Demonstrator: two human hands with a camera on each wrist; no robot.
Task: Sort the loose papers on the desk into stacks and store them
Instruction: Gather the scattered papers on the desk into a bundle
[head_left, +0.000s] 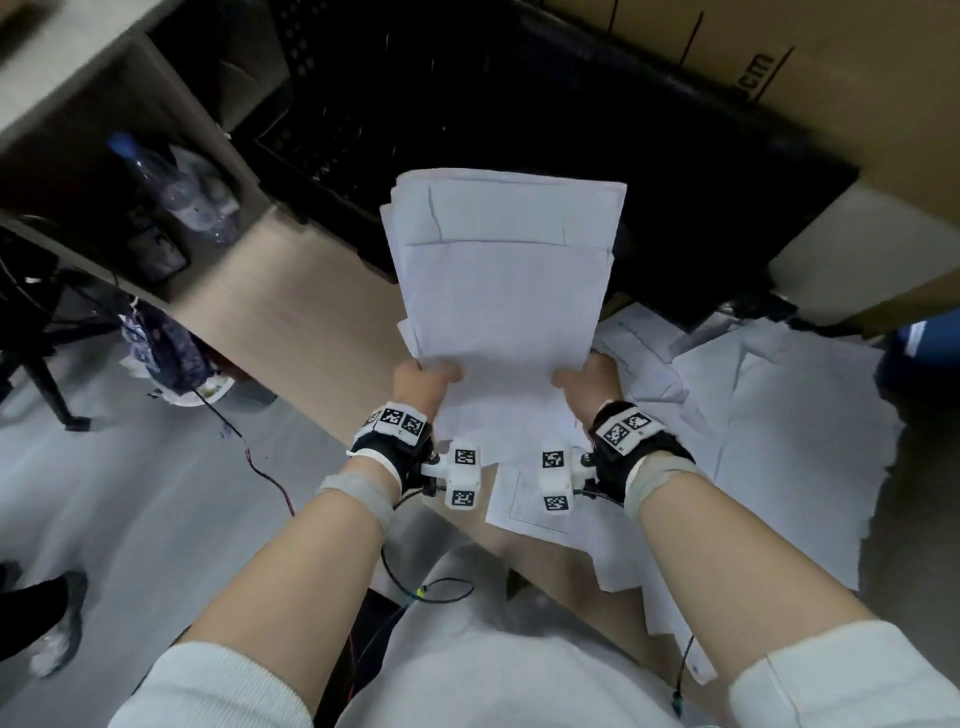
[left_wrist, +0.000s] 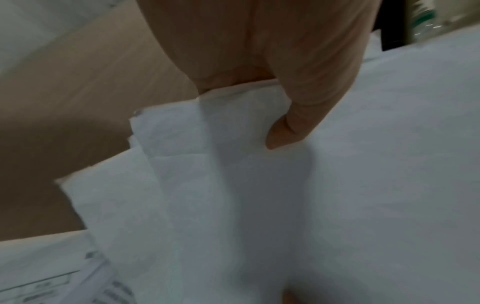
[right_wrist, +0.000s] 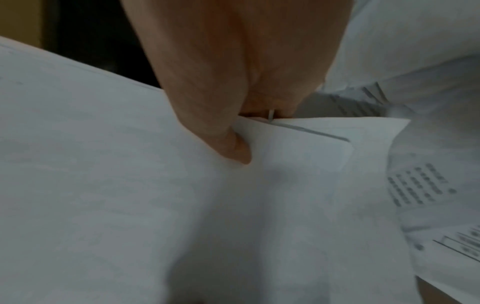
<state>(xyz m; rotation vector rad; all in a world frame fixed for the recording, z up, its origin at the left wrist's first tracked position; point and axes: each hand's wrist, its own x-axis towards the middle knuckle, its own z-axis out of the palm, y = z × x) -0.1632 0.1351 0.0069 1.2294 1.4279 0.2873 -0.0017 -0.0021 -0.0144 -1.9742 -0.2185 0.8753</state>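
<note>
I hold a stack of white papers (head_left: 506, 280) in both hands above the wooden desk (head_left: 291, 317), its far end reaching toward a black crate (head_left: 467, 104). My left hand (head_left: 423, 382) pinches the stack's near left corner, thumb on top. My right hand (head_left: 589, 379) pinches the near right corner the same way. The left wrist view shows the thumb (left_wrist: 285, 133) pressing on the sheets (left_wrist: 337, 185), whose edges are uneven. The right wrist view shows the other thumb (right_wrist: 233, 148) on the stack (right_wrist: 103, 164). More loose papers (head_left: 779, 441) lie spread on the desk at the right.
A large cardboard box (head_left: 857, 104) stands at the back right. A plastic bottle (head_left: 171, 187) sits in a shelf compartment at the left. Cables (head_left: 265, 473) hang by the desk's left edge above the grey floor. Printed sheets (right_wrist: 420, 185) lie beside my right hand.
</note>
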